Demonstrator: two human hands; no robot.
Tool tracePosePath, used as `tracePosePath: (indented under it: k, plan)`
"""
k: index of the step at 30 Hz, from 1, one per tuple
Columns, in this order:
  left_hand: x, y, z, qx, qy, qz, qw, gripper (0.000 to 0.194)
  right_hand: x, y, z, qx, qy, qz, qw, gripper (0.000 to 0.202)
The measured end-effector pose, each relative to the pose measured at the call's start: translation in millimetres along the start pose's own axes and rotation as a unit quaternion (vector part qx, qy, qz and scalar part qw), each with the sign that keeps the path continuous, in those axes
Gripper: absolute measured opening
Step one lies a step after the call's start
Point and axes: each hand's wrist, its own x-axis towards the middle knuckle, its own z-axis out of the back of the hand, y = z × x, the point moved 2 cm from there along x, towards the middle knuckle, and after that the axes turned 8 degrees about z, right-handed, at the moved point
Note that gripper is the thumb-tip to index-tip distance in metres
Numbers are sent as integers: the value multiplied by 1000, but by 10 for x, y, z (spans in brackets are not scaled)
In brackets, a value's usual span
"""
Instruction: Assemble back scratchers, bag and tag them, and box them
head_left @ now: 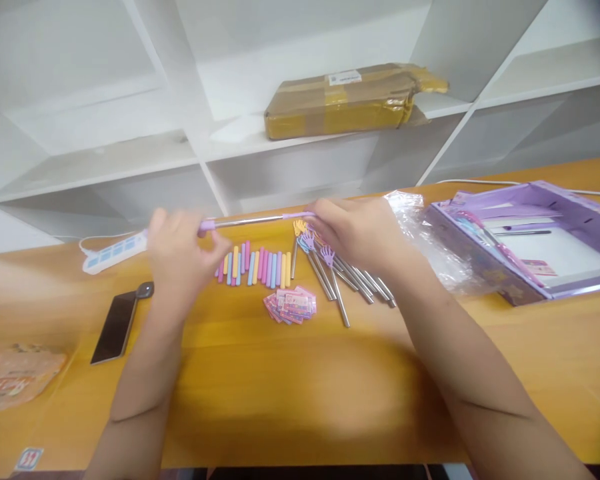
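Two bare forearms reach over an orange table (300,393), where the left hand (180,257) and right hand (357,233) hold a thin metal rod (250,221) level between them. Fingers of each hand are pinched on a purple-capped end, the rod running from the left grip toward 3 o'clock into the right. Just below it, at 6 o'clock, lie a row of pastel sleeves (257,265), small printed cards (291,305) and more rods with tiny hand-shaped tips (343,277). At 9 o'clock rests a dark phone (114,327); at 3 o'clock, a purple box (530,240).
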Motion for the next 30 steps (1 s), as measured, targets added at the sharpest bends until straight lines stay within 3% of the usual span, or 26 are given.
tracePosePath:
  k: [4, 10, 13, 15, 19, 22, 30]
  plan:
    - [134, 308, -140, 9, 4, 63, 998, 29, -36, -375, -87, -13, 10, -64, 998, 45]
    - [216, 518, -320, 42, 39, 90, 994, 34, -98, -728, -139, -11, 52, -99, 994, 42]
    - [275, 753, -203, 52, 17, 100, 993, 32, -216, -1045, -12, -28, 24, -134, 990, 41]
    - [317, 977, -50, 42, -9, 93, 995, 32, -356, -1363, 114, -48, 0, -194, 980, 39]
    - [366, 1320, 246, 34, -65, 80, 994, 37, -683, -1916, 350, -93, -62, -354, 929, 33]
    - [386, 1353, 280, 38, -55, 101, 993, 38, -796, -2014, 444, -78, -117, -408, 902, 40]
    - [374, 1210, 61, 38, 4, 114, 993, 37, -719, -1969, 515, -87, -105, -483, 865, 40]
